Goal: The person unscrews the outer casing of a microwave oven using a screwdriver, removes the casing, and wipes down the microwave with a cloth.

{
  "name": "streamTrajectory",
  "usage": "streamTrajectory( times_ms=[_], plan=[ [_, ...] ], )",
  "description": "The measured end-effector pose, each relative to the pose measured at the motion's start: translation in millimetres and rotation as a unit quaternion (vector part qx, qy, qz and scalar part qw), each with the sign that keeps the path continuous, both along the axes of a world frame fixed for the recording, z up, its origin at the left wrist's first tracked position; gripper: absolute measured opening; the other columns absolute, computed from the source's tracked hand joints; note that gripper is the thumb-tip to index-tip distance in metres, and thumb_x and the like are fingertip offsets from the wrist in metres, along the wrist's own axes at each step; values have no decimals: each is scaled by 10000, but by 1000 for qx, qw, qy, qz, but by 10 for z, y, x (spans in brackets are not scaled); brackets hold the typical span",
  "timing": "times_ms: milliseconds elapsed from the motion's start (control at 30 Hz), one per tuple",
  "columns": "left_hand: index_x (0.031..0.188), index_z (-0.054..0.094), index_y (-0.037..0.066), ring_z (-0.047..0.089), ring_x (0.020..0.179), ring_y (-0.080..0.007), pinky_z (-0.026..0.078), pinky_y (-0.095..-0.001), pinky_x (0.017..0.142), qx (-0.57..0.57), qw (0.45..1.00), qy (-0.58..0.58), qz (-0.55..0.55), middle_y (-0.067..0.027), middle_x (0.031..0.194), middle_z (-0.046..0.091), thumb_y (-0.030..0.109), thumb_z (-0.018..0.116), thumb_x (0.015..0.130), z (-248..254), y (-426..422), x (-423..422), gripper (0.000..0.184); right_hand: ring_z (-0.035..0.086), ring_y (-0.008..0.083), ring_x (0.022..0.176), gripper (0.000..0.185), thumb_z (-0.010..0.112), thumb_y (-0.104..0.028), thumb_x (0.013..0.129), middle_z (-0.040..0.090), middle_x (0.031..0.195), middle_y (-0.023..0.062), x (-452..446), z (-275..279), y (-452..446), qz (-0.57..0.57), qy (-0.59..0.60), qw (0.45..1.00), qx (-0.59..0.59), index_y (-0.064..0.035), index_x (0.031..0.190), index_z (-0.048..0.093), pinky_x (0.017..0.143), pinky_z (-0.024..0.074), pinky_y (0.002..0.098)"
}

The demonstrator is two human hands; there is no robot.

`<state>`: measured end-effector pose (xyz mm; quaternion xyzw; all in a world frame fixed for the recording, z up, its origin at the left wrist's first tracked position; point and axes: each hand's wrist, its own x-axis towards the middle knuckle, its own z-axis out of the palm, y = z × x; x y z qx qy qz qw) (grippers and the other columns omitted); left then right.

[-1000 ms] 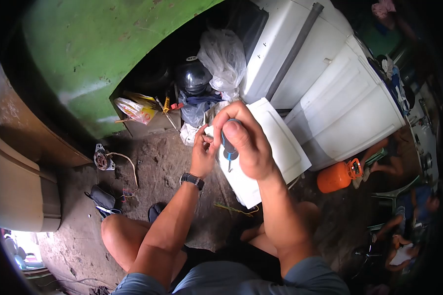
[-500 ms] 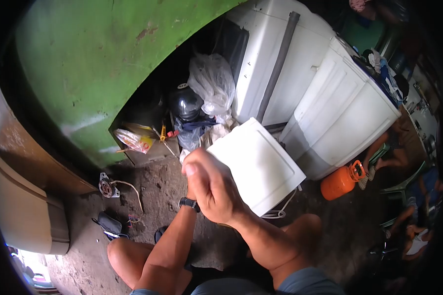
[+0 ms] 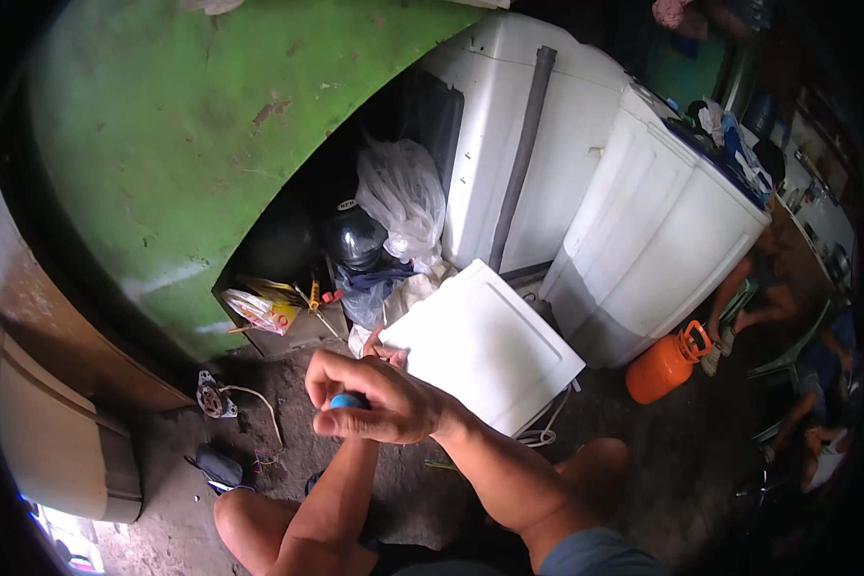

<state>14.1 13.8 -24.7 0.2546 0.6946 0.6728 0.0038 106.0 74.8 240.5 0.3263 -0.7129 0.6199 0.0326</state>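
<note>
My right hand (image 3: 379, 403) is curled around a small blue rounded handle (image 3: 348, 401), whose end shows between thumb and fingers; the rest of it is hidden. My left hand (image 3: 386, 354) lies mostly behind the right one. Only a few of its fingertips show, by the near left corner of a white boxy appliance (image 3: 494, 346). I cannot tell whether they touch it or hold anything. The appliance sits on the dark floor in front of my knees, with a pale cord (image 3: 540, 438) at its lower right.
A motor-like part (image 3: 213, 396) with a cord and a dark pouch (image 3: 219, 466) lie on the left floor. Plastic bags (image 3: 403, 197) and a yellow-handled tool (image 3: 314, 295) are behind. White washing machines (image 3: 658, 221), an orange gas cylinder (image 3: 664, 365) and other people stand or sit rightward.
My hands have shifted left and down, away from the white appliance's front. The right hand's grip has turned, so the blue handle and left fingertips now show. The view has tilted slightly.
</note>
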Motion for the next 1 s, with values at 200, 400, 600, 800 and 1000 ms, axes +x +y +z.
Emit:
streamTrajectory(
  times_ms=[200,400,600,800,1000],
  plan=[
    [1127,555,23,581,1168,-222,521,-367,943,-23,1000,8,5,-125,1400,466,81,679,931,-73,-72,51,239,590,270,799,268,647,-286,978,523,836,111,161,-91,-278,-342,195,915,86,-47,995,528,687,443,390],
    [1135,556,29,579,1163,-223,517,-369,939,-37,999,17,13,-120,1379,476,90,682,928,-125,-132,33,250,566,181,766,149,535,-188,996,575,822,79,55,-14,-7,64,-82,994,-42,-40,1002,511,713,450,348],
    [1144,556,34,577,1158,-223,513,-371,934,-51,998,27,19,-115,1358,485,98,684,925,-193,-184,58,261,556,211,701,193,554,-197,1016,533,810,102,111,-87,-222,-216,150,964,44,-24,991,472,681,450,346],
    [1152,556,40,575,1152,-223,509,-373,930,-60,997,41,22,-110,1338,495,106,686,922,-215,-164,52,273,584,206,753,355,634,-372,998,545,809,79,27,-83,-117,-72,65,995,-17,-45,1051,508,710,463,339],
    [1161,556,45,573,1147,-224,505,-375,926,-70,996,56,26,-105,1317,504,115,688,919,-274,-137,33,284,562,122,665,404,468,-374,1078,560,723,40,31,-6,-31,3,-96,992,-83,-24,941,616,626,450,282]
  ],
)
